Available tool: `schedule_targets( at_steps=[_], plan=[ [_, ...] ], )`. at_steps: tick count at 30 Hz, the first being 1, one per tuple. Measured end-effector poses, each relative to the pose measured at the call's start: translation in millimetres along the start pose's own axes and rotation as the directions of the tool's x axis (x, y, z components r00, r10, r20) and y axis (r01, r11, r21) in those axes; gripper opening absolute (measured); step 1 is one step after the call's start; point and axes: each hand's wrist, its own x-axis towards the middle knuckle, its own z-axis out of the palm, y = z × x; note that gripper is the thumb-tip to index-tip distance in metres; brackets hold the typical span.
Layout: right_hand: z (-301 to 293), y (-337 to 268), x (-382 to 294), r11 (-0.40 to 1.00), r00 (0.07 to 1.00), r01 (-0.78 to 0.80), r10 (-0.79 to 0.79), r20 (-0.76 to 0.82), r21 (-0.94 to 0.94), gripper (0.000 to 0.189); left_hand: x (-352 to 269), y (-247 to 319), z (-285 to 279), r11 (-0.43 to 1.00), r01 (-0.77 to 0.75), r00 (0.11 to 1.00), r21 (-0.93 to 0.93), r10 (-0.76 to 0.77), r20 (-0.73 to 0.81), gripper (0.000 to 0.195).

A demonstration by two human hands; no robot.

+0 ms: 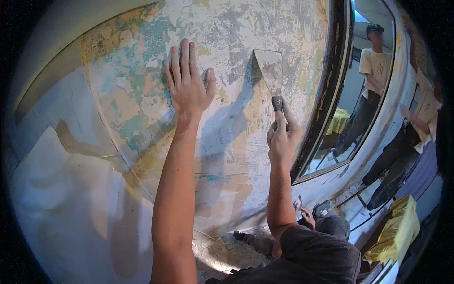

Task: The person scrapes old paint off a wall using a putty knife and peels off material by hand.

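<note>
My left hand [189,83] lies against the wall [138,88], fingers apart, with nothing in it. That wall is patchy, with turquoise, pink, ochre and whitish layers of worn paint and plaster. Gripped by its dark handle, a wide putty knife [271,69] points upward in my right hand [284,136]. Its blade is smeared with pale residue and its top edge is at the wall surface. To the right of my right hand stands the dark, chipped frame [321,103] of a mirror.
A person in a cap [331,222] crouches below right, a small scraper in hand. Another person [408,142] stands on a metal support at right, reflected in the mirror [347,106]. Yellow cloth [393,227] covers something. White sheeting [81,198] hangs lower left; debris litters the floor [216,255].
</note>
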Motion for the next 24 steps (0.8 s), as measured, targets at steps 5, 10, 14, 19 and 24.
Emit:
schedule_targets(
  at_steps=[5,10,14,19,24],
  plan=[
    [-26,33,-36,0.994,0.999,-0.045,0.048,0.023,-0.097,0.036,-2,-7,-4,0.992,0.003,1.0,-0.125,-0.003,-0.004,0.066],
    [1,0,-6,1.0,1.0,-0.004,0.003,0.026,0.026,0.036,0,3,-9,0.995,0.034,0.999,-0.095,-0.032,0.02,0.068],
    [26,-26,2,0.992,0.992,0.047,-0.06,0.112,0.113,0.036,-3,-3,-15,0.996,0.06,0.997,-0.07,-0.056,0.047,0.068],
    [-4,-36,-34,0.992,0.993,0.052,-0.064,0.099,0.114,0.038,-3,-5,-32,0.986,0.047,0.996,-0.16,-0.035,0.08,0.066],
    [-25,-44,-40,0.994,0.989,0.095,-0.101,0.11,0.061,0.038,-29,-28,-73,0.923,0.092,0.994,-0.373,-0.11,-0.026,0.057]
  ],
)
